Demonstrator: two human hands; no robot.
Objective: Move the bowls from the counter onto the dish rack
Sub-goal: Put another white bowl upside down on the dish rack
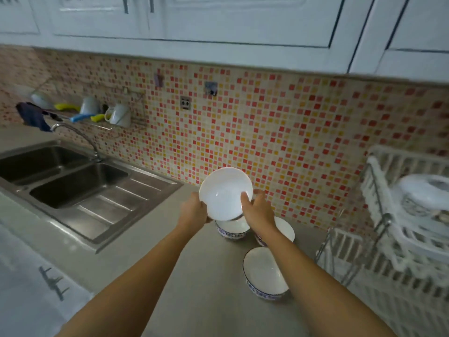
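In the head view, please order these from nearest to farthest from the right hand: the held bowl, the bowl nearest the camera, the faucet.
1. Held bowl: gripped at its rim by the right hand.
2. Bowl nearest the camera: on the counter, below that hand.
3. Faucet: far left, over the sink.

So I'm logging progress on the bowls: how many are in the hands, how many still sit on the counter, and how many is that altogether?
Held bowl, tilted, gripped by left hand and right hand: 1
Bowls on the counter: 3 (far-left bowl, far-right bowl, near bowl)
Total: 4
Dishes already on the dish rack are too blurred to count.
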